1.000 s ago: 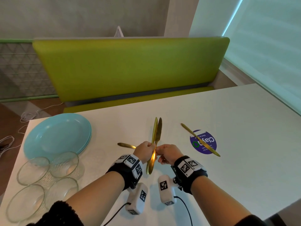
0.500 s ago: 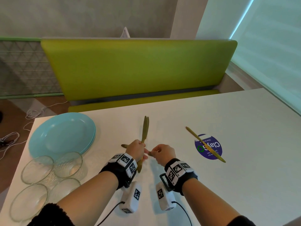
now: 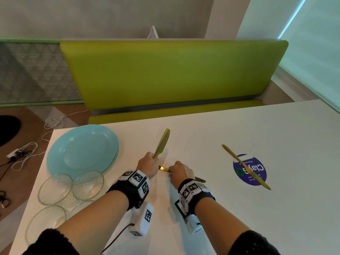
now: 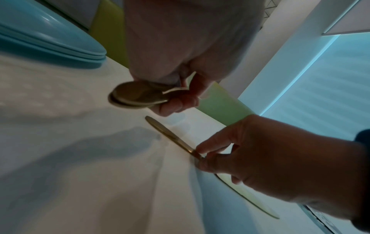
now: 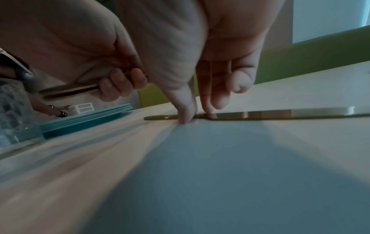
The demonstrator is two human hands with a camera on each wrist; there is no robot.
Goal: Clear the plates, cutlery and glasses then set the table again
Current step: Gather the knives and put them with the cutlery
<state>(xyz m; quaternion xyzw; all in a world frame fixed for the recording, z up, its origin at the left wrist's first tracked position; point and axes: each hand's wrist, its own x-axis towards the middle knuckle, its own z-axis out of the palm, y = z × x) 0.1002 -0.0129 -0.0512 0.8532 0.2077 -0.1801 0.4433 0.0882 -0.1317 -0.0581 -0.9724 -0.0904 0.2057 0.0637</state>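
My left hand (image 3: 153, 157) grips two gold knives (image 3: 162, 142) by their handles, blades pointing up and away; their butt ends (image 4: 136, 96) show in the left wrist view. Just to its right, my right hand (image 3: 172, 170) is down on the white table (image 3: 211, 208), thumb and forefinger pinching a third gold knife (image 5: 260, 114) that lies flat there. A fourth gold knife (image 3: 245, 166) lies apart at the right, across a purple round sticker (image 3: 254, 173). A stack of turquoise plates (image 3: 81, 148) sits at the left, with several clear glass bowls (image 3: 55, 188) in front of it.
A green bench (image 3: 171, 70) runs along the table's far edge. Cables (image 3: 22, 153) lie on the floor beyond the table's left edge. A window blind (image 3: 312, 52) is at the right. The table's near and right parts are bare white surface.
My right hand left the two knives that my left hand grips and dropped to the knife lying on the table. The left hand moved slightly left and lower with its two knives.
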